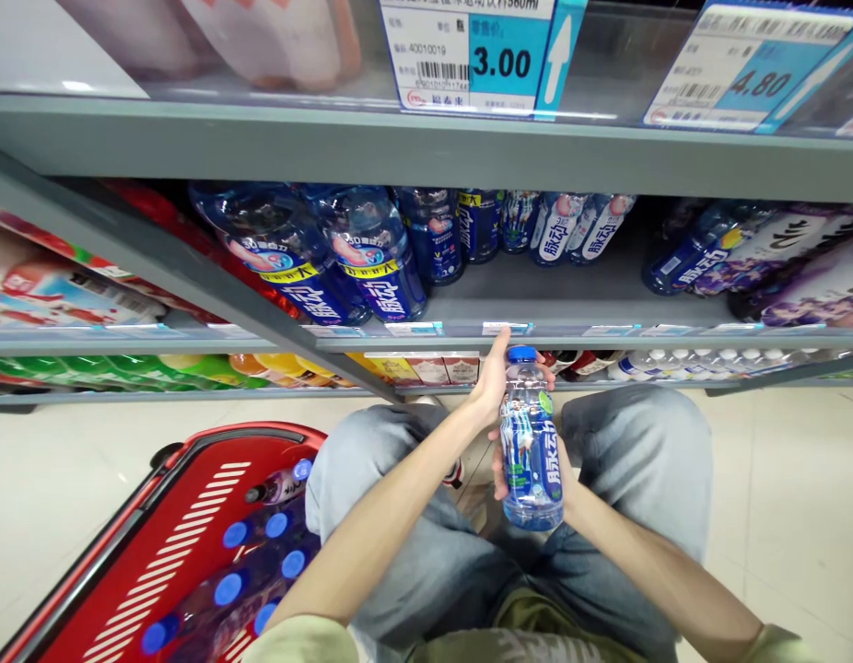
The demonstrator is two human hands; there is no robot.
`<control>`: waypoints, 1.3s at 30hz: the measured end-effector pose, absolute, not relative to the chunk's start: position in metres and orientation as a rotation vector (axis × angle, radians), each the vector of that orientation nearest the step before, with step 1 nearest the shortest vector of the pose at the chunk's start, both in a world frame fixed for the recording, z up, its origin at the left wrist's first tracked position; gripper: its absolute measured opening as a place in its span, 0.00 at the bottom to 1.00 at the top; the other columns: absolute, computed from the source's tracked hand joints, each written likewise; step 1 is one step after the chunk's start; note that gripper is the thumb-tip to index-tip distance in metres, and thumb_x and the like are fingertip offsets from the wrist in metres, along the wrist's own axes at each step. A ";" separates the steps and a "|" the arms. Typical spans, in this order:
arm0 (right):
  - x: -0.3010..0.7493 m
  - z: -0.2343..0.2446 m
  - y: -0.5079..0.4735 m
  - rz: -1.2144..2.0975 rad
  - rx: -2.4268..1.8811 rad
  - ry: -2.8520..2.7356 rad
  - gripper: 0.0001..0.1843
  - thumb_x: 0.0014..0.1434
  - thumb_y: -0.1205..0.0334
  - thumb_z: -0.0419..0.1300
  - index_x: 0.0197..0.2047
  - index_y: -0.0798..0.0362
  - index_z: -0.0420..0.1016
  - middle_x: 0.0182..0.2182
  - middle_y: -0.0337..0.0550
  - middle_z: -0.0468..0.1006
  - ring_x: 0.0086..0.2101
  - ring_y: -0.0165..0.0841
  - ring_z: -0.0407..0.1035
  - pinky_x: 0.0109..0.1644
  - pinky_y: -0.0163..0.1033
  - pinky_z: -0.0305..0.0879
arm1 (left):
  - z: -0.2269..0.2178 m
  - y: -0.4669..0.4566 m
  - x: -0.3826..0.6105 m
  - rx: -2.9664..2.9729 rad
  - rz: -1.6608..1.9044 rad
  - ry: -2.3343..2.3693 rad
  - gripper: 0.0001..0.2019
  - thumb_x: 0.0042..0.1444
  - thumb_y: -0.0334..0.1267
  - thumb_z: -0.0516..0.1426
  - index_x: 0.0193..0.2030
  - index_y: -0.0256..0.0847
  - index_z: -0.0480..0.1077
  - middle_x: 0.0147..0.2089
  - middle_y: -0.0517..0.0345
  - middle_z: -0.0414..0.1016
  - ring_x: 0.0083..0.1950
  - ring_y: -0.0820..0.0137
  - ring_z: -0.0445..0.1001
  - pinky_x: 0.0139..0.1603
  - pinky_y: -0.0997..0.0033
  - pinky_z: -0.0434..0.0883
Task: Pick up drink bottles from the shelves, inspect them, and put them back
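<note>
I crouch in front of a shop shelf with a clear blue drink bottle (531, 451) held upright above my knees. It has a blue cap and a blue and white label. My left hand (491, 376) is closed round the bottle's neck, just under the cap. My right hand (568, 481) grips the lower body from behind, and its fingertips show at the bottle's left side. The bottle sits just below the front edge of the shelf (509, 328), which carries matching blue bottles (371, 258).
A red shopping basket (170, 543) stands on the floor at my lower left, with several blue-capped bottles (261, 552) lying in it. Price tags (468, 55) hang on the shelf above. Lower shelves hold green, orange and white-capped drinks. Pale tiled floor lies on the right.
</note>
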State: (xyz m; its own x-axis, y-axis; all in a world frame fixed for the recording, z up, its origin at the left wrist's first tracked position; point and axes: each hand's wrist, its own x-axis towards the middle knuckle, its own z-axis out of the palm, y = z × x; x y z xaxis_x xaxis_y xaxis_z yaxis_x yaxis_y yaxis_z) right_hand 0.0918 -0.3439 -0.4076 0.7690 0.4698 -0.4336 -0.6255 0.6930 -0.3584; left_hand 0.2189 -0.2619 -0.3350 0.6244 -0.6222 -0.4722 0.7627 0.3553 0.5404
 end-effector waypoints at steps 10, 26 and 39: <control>0.091 -0.410 -0.347 0.648 -0.499 0.303 0.26 0.55 0.43 0.54 0.46 0.55 0.73 0.30 0.48 0.81 0.31 0.45 0.77 0.38 0.55 0.74 | -0.334 -0.261 0.218 0.797 -0.889 0.194 0.29 0.63 0.62 0.46 0.38 0.34 0.73 0.29 0.44 0.79 0.31 0.61 0.79 0.31 0.67 0.74; 0.090 -0.414 -0.347 0.614 -0.461 0.248 0.25 0.57 0.44 0.54 0.48 0.54 0.74 0.30 0.46 0.82 0.28 0.43 0.77 0.36 0.51 0.74 | -0.335 -0.262 0.218 0.803 -0.878 0.179 0.30 0.62 0.63 0.47 0.38 0.34 0.72 0.27 0.47 0.78 0.29 0.63 0.78 0.30 0.69 0.73; 0.089 -0.408 -0.348 0.701 -0.382 0.179 0.30 0.54 0.40 0.58 0.49 0.56 0.75 0.32 0.47 0.84 0.26 0.42 0.79 0.31 0.44 0.72 | -0.336 -0.262 0.216 0.810 -0.894 0.205 0.35 0.58 0.69 0.47 0.39 0.34 0.72 0.27 0.47 0.78 0.26 0.63 0.77 0.26 0.69 0.72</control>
